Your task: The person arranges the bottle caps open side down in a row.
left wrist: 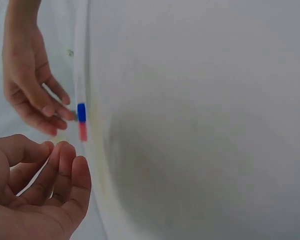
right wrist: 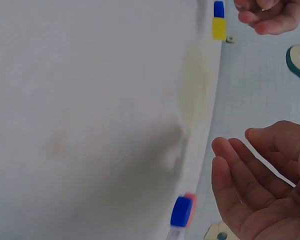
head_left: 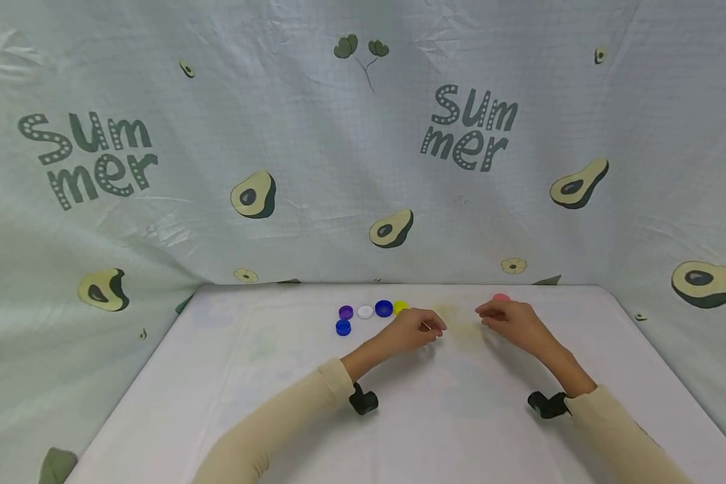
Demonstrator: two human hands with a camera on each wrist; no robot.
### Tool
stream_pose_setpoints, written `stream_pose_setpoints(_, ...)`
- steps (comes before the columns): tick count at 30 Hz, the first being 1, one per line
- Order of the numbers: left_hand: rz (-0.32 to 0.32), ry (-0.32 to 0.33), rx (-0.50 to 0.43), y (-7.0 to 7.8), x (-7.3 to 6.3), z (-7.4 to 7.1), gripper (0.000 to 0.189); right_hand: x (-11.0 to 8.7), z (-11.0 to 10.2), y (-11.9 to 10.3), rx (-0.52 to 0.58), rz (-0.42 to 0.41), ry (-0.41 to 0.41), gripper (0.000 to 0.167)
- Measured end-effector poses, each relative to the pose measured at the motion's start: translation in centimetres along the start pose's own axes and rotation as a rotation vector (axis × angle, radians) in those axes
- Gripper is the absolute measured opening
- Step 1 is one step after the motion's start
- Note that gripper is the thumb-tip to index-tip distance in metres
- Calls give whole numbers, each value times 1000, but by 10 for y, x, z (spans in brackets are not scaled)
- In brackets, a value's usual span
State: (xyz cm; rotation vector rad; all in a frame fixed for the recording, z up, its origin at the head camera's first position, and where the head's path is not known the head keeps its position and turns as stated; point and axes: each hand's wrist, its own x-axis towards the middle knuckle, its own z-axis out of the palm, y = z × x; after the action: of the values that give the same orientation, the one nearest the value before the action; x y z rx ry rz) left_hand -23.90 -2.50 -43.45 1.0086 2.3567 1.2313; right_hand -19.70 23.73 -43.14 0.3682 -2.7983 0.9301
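My left hand point(head_left: 413, 329) hovers above the middle of the white table, its fingers loosely bent, with nothing visible in its grasp. A yellow cap point(head_left: 401, 306) lies just behind it, next to a dark blue cap point(head_left: 384, 308). My right hand point(head_left: 508, 319) is held above the table farther right, fingers relaxed and nothing seen between them. A pink cap point(head_left: 501, 297) shows partly behind that hand. The right wrist view shows a blue cap point(right wrist: 181, 212) beside the pink one; the hand hides this blue cap in the head view.
Left of the dark blue cap lie a white cap point(head_left: 366, 312), a purple cap point(head_left: 346, 312) and another blue cap point(head_left: 343, 327). A printed curtain point(head_left: 314, 134) hangs behind the table point(head_left: 266, 376) and along its sides. Each wrist carries a black camera point(head_left: 364, 400).
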Motion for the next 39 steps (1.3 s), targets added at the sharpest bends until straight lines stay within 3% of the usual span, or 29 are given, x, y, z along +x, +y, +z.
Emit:
stream_pose_setpoints(8,58,-36,-19,8,32,33,17,-20,-19,20,-10,52,32,23)
stream_pose_setpoints(16,64,-76,62,20,49,46,17,-34,-37,41,-83,52,45,22)
stream_pose_setpoints(24,68,-44,27,30,67,60,19,-41,-54,68,-162,92,57,24)
stream_pose_setpoints(33,88,-3,17,39,90,84,23,-43,-62,88,-134,162,7,28)
stream_pose_setpoints(39,39,64,27,44,105,100,24,-39,-62,101,-106,189,-50,31)
